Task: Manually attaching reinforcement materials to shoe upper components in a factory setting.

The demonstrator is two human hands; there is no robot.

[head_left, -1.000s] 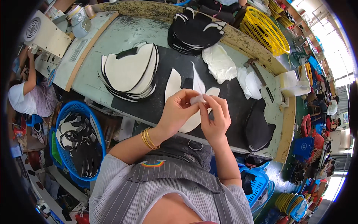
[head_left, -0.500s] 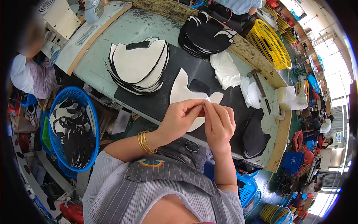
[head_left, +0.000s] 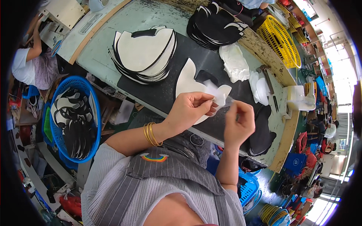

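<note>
My left hand (head_left: 191,110) is closed in a pinch on a small thin white piece (head_left: 218,94), held above the work table. My right hand (head_left: 240,123) is just to its right with fingers curled, smeared by motion. A wisp of translucent film (head_left: 228,101) stretches from the white piece toward its fingertips. Below the hands lies a curved cream-white cut panel (head_left: 185,78) with a black patch (head_left: 206,77) beside its inner edge. A crumpled white sheet (head_left: 233,63) and a few rounded thin white pieces (head_left: 258,87) lie beyond my right hand.
Stacks of white panels (head_left: 145,52) and black panels (head_left: 215,28) stand on the table (head_left: 98,47). A hammer (head_left: 267,77) and black panels (head_left: 262,133) are at right. A blue basket (head_left: 96,124) of cut pieces stands left; a yellow basket (head_left: 281,41) is far right. Another person (head_left: 32,62) sits at left.
My hands were together at the fingertips; now the right hand has moved right and slightly down, away from the left, with translucent film showing between them. The white piece shows more fully.
</note>
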